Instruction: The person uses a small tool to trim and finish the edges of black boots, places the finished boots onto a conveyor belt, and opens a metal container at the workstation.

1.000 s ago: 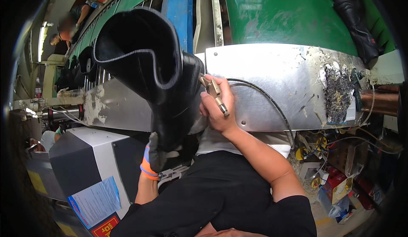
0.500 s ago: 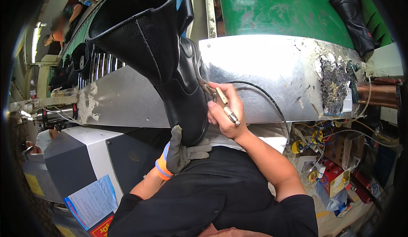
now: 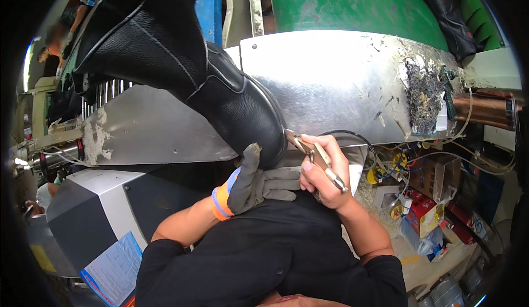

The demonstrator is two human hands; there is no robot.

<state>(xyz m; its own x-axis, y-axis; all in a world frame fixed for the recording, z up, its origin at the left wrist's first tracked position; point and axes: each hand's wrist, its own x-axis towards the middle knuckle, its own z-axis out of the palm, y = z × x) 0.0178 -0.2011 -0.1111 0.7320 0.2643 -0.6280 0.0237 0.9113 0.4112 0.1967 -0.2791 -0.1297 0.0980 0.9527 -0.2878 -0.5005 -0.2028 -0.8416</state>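
A tall black leather boot (image 3: pixel 242 111) lies tilted across the metal plate, its shaft toward the far left and its toe toward me. My left hand (image 3: pixel 262 183), in a grey work glove with an orange and blue cuff, cradles the toe, thumb against one side and fingers stretched along the sole end. In my bare right hand (image 3: pixel 328 172) is a small nipper-like metal tool (image 3: pixel 317 155) with tan grips. Its narrow tip touches the sole edge beside the toe. The boot hides most of the sole.
The shiny metal plate (image 3: pixel 330 98) spans in front of me, with crusted dark residue (image 3: pixel 424 100) at its right. Beyond is a green surface (image 3: pixel 352 9) with another black boot (image 3: pixel 446 18). A black hose (image 3: pixel 355 135) curves behind my right hand. A grey machine housing (image 3: pixel 82 205) stands at left.
The boot has tipped further left, its toe shifting right and nearer to me. The tool has slid along the sole edge toward the toe. My left hand has followed the toe rightward.
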